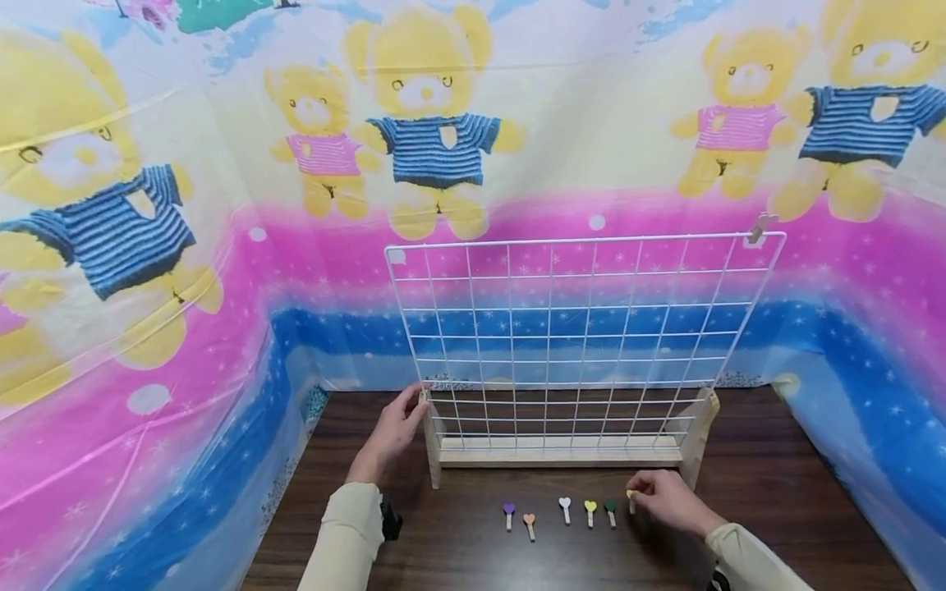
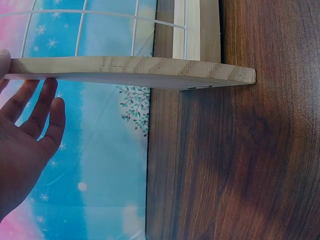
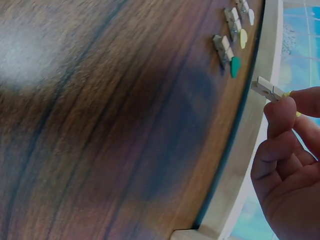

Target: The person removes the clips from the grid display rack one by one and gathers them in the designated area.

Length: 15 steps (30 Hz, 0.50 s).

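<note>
A white wire grid point(image 1: 548, 336) stands upright in a wooden stand point(image 1: 562, 453) on the dark table. At the upper end of the stand's left side piece point(image 2: 130, 67), my left hand point(image 1: 395, 431) holds the wood, with fingertips on its outer face. My right hand point(image 1: 671, 499) pinches a small clothespin point(image 3: 267, 89) between thumb and finger; its yellow heart point(image 3: 287, 94) is partly hidden by the fingertips. Left of that hand lie a green heart clothespin point(image 1: 610, 513), a yellow one point(image 1: 590, 513) and a white one point(image 1: 565, 510).
Farther left lie a purple heart clothespin point(image 1: 509, 515) and an orange one point(image 1: 530, 525). Another clip point(image 1: 760, 228) sits on the grid's top right corner. A bear-patterned cloth point(image 1: 443, 156) surrounds the dark wooden table point(image 1: 458, 558) behind and at both sides.
</note>
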Motion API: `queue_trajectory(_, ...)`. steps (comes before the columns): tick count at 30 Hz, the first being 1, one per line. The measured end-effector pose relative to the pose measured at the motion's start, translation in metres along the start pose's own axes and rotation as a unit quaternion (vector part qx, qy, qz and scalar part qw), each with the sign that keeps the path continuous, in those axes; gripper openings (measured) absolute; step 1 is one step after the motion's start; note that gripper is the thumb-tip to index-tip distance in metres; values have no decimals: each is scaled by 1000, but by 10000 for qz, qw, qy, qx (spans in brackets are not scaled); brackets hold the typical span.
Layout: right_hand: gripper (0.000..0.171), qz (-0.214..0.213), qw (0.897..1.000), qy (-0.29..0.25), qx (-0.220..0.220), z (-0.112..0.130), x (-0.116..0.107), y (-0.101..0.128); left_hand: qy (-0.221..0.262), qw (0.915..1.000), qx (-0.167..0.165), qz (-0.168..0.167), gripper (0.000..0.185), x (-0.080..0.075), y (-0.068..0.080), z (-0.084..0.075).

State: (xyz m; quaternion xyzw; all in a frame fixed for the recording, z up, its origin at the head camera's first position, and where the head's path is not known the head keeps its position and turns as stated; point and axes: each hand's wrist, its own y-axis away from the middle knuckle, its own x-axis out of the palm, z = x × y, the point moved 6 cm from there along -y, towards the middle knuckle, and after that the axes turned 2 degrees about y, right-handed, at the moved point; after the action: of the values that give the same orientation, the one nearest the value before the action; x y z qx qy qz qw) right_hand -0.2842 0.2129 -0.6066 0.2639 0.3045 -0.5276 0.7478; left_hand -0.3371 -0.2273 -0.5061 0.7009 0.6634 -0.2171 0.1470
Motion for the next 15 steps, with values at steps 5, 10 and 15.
queue_trajectory(5,6,-12,9999,-5,-120,-10,5,-2,-12,10000,-36,-12,37,-1,0,-1)
queue_trajectory(10,4,41,9995,-10,-307,-18,10,-2,-38,10000,-78,-15,36,-1,0,0)
queue_trajectory(15,4,40,9990,7,-443,-21,13,-2,42,9999,-91,9,36,-1,0,0)
